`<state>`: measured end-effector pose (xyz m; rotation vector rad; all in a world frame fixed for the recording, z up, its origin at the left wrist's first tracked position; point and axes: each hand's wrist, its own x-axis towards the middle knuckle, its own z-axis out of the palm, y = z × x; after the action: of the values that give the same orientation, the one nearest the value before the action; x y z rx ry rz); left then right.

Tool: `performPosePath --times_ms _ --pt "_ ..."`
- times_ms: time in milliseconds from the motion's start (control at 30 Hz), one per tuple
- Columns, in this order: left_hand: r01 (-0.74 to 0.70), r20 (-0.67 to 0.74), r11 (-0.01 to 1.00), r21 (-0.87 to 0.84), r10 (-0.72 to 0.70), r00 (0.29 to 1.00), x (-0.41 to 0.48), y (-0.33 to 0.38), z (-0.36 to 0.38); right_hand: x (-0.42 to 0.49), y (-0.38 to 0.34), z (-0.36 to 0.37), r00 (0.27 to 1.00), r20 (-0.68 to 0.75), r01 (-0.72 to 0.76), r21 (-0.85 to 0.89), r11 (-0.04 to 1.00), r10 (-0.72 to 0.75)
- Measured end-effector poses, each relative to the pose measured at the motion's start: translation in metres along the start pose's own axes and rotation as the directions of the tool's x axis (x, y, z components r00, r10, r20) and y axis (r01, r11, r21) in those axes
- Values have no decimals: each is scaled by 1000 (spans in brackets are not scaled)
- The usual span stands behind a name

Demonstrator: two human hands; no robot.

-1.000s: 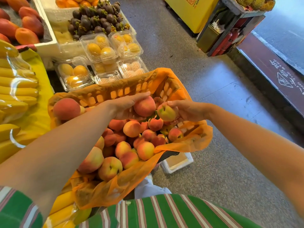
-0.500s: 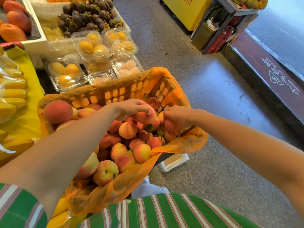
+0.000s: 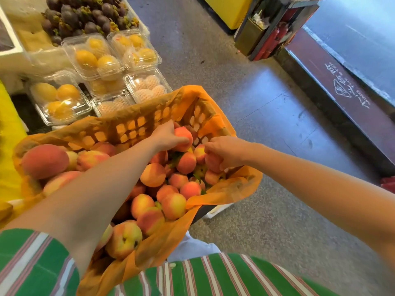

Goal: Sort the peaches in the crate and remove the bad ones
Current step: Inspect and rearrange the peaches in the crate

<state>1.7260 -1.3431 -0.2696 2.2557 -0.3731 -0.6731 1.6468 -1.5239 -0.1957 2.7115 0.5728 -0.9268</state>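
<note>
An orange plastic crate (image 3: 136, 124), lined with an orange bag, is filled with several red-and-yellow peaches (image 3: 152, 175). My left hand (image 3: 165, 136) reaches to the crate's far right corner and grips a reddish peach (image 3: 183, 137) there. My right hand (image 3: 226, 152) is just right of it, fingers curled round another peach (image 3: 212, 162) low against the crate's right side. A large peach (image 3: 43, 161) lies at the near left edge.
Clear clamshell boxes of yellow fruit (image 3: 94, 58) and netted fruit (image 3: 149, 85) stand beyond the crate, with mangosteens (image 3: 85, 16) behind them. A yellow cloth (image 3: 8, 133) is at left. Concrete floor (image 3: 267, 116) stretches right toward a dark step (image 3: 342, 95).
Both hands have moved deeper toward the crate's far right corner. The left hand carried its peach there; the right hand lowered onto a peach by the right side. The yellow-green peach is out of sight.
</note>
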Motion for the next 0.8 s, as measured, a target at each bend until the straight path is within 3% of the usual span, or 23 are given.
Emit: performPosePath --times_ms 200,367,533,633,733,800 --pt "-83 19 984 156 81 997 8 4 0 1 6 1 999 46 -15 95 995 11" --pt "-68 127 955 288 32 991 -9 -4 -17 5 -1 -10 997 -57 65 169 984 -56" --pt "-141 194 923 358 74 978 -48 -11 -36 17 -26 -16 982 -94 188 406 895 -163" --pt "-188 305 859 477 39 951 -71 -14 -41 22 -51 -15 968 9 210 513 832 -249" --pt "-197 379 785 587 -52 924 -87 -19 -33 25 -77 -9 920 221 202 442 874 -325" --pt "-225 357 737 637 -23 934 -92 -22 -25 27 -89 0 906 289 181 393 901 -308"
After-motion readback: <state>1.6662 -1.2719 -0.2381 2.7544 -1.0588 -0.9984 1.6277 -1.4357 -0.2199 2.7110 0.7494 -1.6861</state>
